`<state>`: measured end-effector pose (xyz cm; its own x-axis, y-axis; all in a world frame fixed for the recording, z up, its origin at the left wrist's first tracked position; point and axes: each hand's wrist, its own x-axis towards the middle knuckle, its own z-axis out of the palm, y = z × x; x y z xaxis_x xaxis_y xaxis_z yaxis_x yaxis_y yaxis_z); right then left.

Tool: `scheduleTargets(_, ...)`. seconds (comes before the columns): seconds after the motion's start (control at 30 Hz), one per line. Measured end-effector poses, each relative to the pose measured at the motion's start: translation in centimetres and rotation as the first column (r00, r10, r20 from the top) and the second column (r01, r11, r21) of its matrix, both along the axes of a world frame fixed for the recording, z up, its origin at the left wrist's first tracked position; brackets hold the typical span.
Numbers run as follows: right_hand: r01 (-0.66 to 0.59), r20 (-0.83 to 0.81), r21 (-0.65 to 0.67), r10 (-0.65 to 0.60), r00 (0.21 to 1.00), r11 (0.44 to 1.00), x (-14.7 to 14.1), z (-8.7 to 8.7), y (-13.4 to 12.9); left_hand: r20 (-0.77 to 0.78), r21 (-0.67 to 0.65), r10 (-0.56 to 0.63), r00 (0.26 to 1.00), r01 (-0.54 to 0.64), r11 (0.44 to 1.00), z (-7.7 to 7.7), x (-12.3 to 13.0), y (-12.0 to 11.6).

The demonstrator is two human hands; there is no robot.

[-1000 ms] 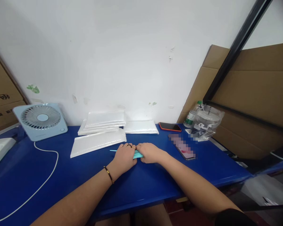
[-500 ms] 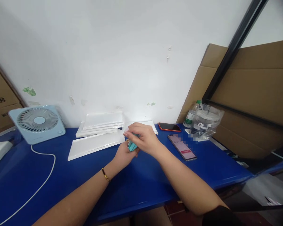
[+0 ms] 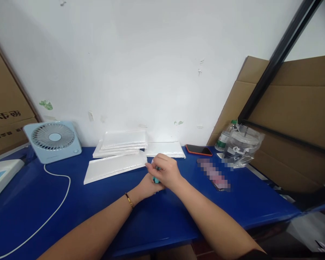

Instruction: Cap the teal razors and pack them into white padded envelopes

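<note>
My left hand (image 3: 147,186) is closed around a small teal object (image 3: 156,180), most of it hidden by my fingers, so its kind does not show. Over it, my right hand (image 3: 167,172) is curled, thumb and fingers pinched together at the object's upper end. What the right fingertips grip is too small to make out. Just beyond the hands lie white padded envelopes: a loose one (image 3: 115,167) slants on the left, a stack (image 3: 124,140) rests behind it, and more flat envelopes (image 3: 166,149) lie near the wall.
The blue table (image 3: 151,224) carries a light-blue fan (image 3: 54,141) with a white cable (image 3: 66,195) at left and a white device (image 3: 5,177) at its edge. On the right are a red-edged phone (image 3: 199,150), another phone (image 3: 213,174), a bottle (image 3: 224,137) and a bagged cup (image 3: 243,146).
My view has shifted, so the table's things appear farther right. Both hands are a little lower and nearer me, exposing more of the envelopes by the wall. The teal object stays between them.
</note>
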<state>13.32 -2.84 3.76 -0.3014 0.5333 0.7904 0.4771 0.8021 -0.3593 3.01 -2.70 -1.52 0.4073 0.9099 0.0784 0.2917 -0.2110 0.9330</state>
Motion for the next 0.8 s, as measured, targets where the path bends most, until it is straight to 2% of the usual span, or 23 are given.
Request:
scheduleTargets(0.07, -0.022, -0.149, -0.144, 0.000, 0.989, 0.989, 1.1, 0.2, 0.1, 0.038, -0.057, -0.070, 0.997, 0.072, 0.996, -0.2, 0.0, -0.2)
scheduleTargets(0.1, -0.111, -0.245, -0.235, 0.052, 0.968, 0.966, 1.8, 0.3, 0.2, 0.078, -0.109, -0.109, 0.991, 0.117, 0.987, -0.2, 0.0, -0.4)
scheduleTargets(0.13, -0.255, -0.350, -0.327, 0.134, 0.927, 0.910, 2.5, 0.5, 0.3, 0.142, -0.183, -0.151, 0.978, 0.176, 0.967, -0.1, 0.0, -0.7)
scheduleTargets(0.17, -0.428, -0.450, -0.402, 0.232, 0.862, 0.810, 3.1, 0.6, 0.4, 0.224, -0.268, -0.198, 0.954, 0.255, 0.929, 0.2, -0.1, -1.0)
scheduleTargets(0.2, -0.593, -0.530, -0.455, 0.333, 0.779, 0.664, 3.6, 0.7, 0.5, 0.313, -0.350, -0.250, 0.916, 0.356, 0.867, 0.5, -0.2, -1.3)
scheduleTargets(0.23, -0.718, -0.583, -0.489, 0.427, 0.691, 0.495, 3.8, 0.6, 0.6, 0.398, -0.420, -0.307, 0.865, 0.469, 0.777, 0.8, -0.4, -1.6)
scheduleTargets(0.27, -0.790, -0.609, -0.517, 0.507, 0.610, 0.331, 3.8, 0.5, 0.6, 0.471, -0.476, -0.360, 0.805, 0.576, 0.665, 1.0, -0.6, -1.9)
scheduleTargets(0.3, -0.817, -0.615, -0.543, 0.570, 0.545, 0.194, 3.6, 0.2, 0.6, 0.531, -0.514, -0.406, 0.744, 0.664, 0.543, 1.3, -0.7, -2.1)
scheduleTargets(0.33, -0.821, -0.615, -0.562, 0.615, 0.494, 0.098, 3.3, -0.1, 0.5, 0.577, -0.536, -0.444, 0.686, 0.728, 0.428, 1.4, -0.8, -2.3)
scheduleTargets(0.37, -0.823, -0.617, -0.566, 0.640, 0.457, 0.042, 2.8, -0.5, 0.3, 0.615, -0.541, -0.467, 0.635, 0.771, 0.336, 1.4, -0.9, -2.4)
scheduleTargets(0.4, -0.831, -0.630, -0.556, 0.642, 0.436, 0.019, 2.4, -0.8, 0.0, 0.648, -0.536, -0.473, 0.596, 0.799, 0.273, 1.4, -0.9, -2.5)
scheduleTargets(0.43, -0.846, -0.651, -0.533, 0.625, 0.430, 0.027, 2.0, -1.1, -0.3, 0.675, -0.526, -0.467, 0.572, 0.816, 0.239, 1.4, -0.9, -2.5)
scheduleTargets(0.47, -0.857, -0.670, -0.512, 0.599, 0.439, 0.055, 1.7, -1.3, -0.6, 0.691, -0.517, -0.450, 0.565, 0.822, 0.239, 1.3, -0.8, -2.5)
scheduleTargets(0.5, -0.861, -0.685, -0.499, 0.567, 0.458, 0.093, 1.5, -1.4, -0.9, 0.692, -0.517, -0.432, 0.579, 0.815, 0.263, 1.3, -0.7, -2.5)
scheduleTargets(0.53, -0.858, -0.696, -0.496, 0.528, 0.486, 0.135, 1.5, -1.3, -1.1, 0.673, -0.527, -0.416, 0.611, 0.791, 0.311, 1.4, -0.5, -2.5)
scheduleTargets(0.57, -0.849, -0.708, -0.498, 0.482, 0.517, 0.179, 1.6, -1.1, -1.2, 0.631, -0.539, -0.407, 0.661, 0.750, 0.382, 1.6, -0.4, -2.5)
scheduleTargets(0.6, -0.837, -0.723, -0.495, 0.424, 0.546, 0.234, 1.8, -0.8, -1.2, 0.559, -0.542, -0.407, 0.722, 0.690, 0.479, 1.8, -0.4, -2.4)
scheduleTargets(0.63, -0.822, -0.743, -0.486, 0.354, 0.568, 0.298, 2.1, -0.5, -1.1, 0.454, -0.517, -0.412, 0.790, 0.610, 0.600, 2.1, -0.6, -2.3)
scheduleTargets(0.7, -0.772, -0.792, -0.446, 0.201, 0.576, 0.453, 2.9, 0.2, -0.3, 0.139, -0.323, -0.361, 0.922, 0.387, 0.864, 2.8, -1.5, -1.7)
scheduleTargets(0.73, -0.728, -0.809, -0.425, 0.134, 0.572, 0.538, 3.4, 0.4, 0.3, -0.060, -0.149, -0.277, 0.959, 0.266, 0.952, 3.1, -2.3, -1.3)
scheduleTargets(0.77, -0.668, -0.813, -0.411, 0.083, 0.577, 0.620, 3.9, 0.4, 1.0, -0.244, 0.064, -0.111, 0.963, 0.130, 0.989, 3.4, -3.2, -0.7)
scheduleTargets(0.8, -0.595, -0.803, -0.402, 0.043, 0.594, 0.696, 4.3, 0.2, 1.8, -0.399, 0.247, 0.075, 0.914, 0.029, 0.969, 3.5, -4.3, -0.2)
